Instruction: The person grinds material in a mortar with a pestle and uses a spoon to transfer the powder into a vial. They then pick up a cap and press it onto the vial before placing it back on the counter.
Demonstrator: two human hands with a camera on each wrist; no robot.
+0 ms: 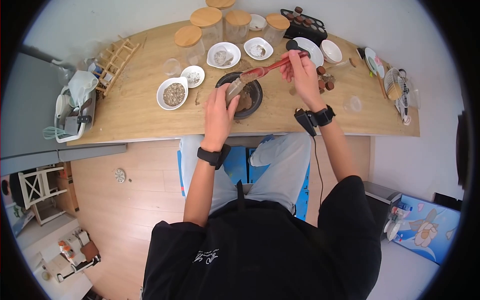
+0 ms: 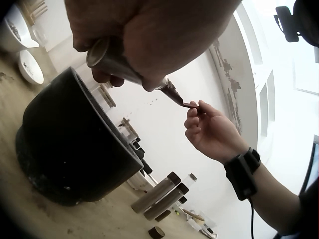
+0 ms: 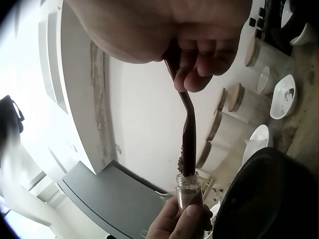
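My left hand [image 1: 217, 117] grips a small glass vial [image 3: 190, 194], tilted over the mortar, with brown powder showing inside. My right hand [image 1: 304, 77] pinches the handle of a dark red scoop [image 1: 276, 64]. Brown powder [image 1: 248, 77] lies heaped in the scoop's end, which reaches the vial's mouth in the right wrist view. Beneath the vial stands a dark mortar [image 2: 75, 139], with more brown powder [image 1: 244, 100] on its inside. In the left wrist view, the left hand covers part of the vial.
White bowls of spice [image 1: 174, 94] and pale bits [image 1: 193, 76] sit left of the mortar. Behind stand wooden-lidded jars [image 1: 206, 17] and more white dishes [image 1: 224, 55]. Capped vials [image 2: 162, 196] lie to the right, near a plate [image 1: 312, 50]. A wooden rack [image 1: 116, 65] leans at far left.
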